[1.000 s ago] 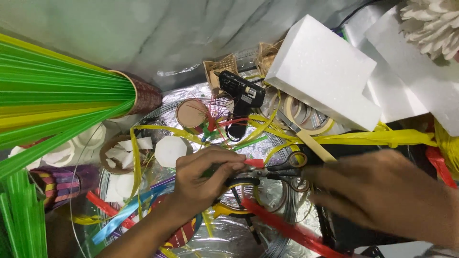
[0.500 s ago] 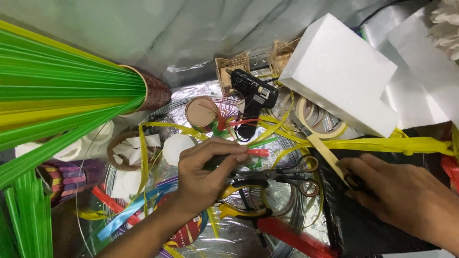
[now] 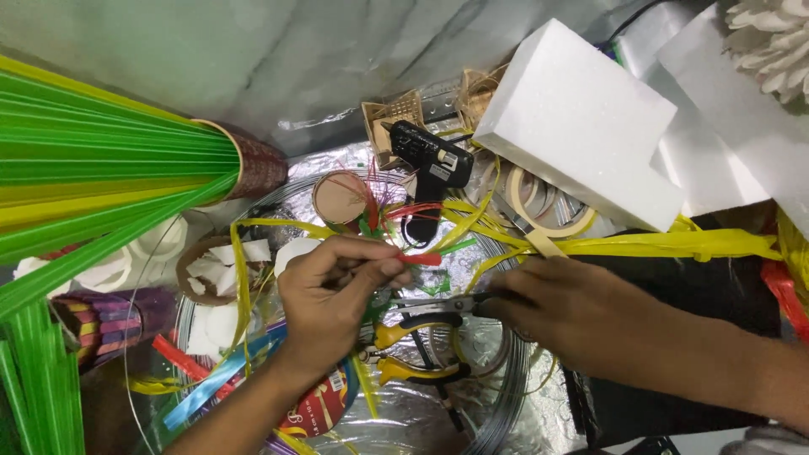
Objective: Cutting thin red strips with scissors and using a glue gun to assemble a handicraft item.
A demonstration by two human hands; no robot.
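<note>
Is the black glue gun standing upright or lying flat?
Lying flat. The black glue gun rests on its side on the silver foil, body and handle both seen from above, beside the white foam block.

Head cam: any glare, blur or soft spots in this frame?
Head view: glare on the crinkled foil sheet and the grey backdrop; left hand and right hand fairly sharp, little motion blur; green strips at the left edge are close and soft; white foam block bright, nearly washed out; dark cloth under the right arm loses detail.
</note>
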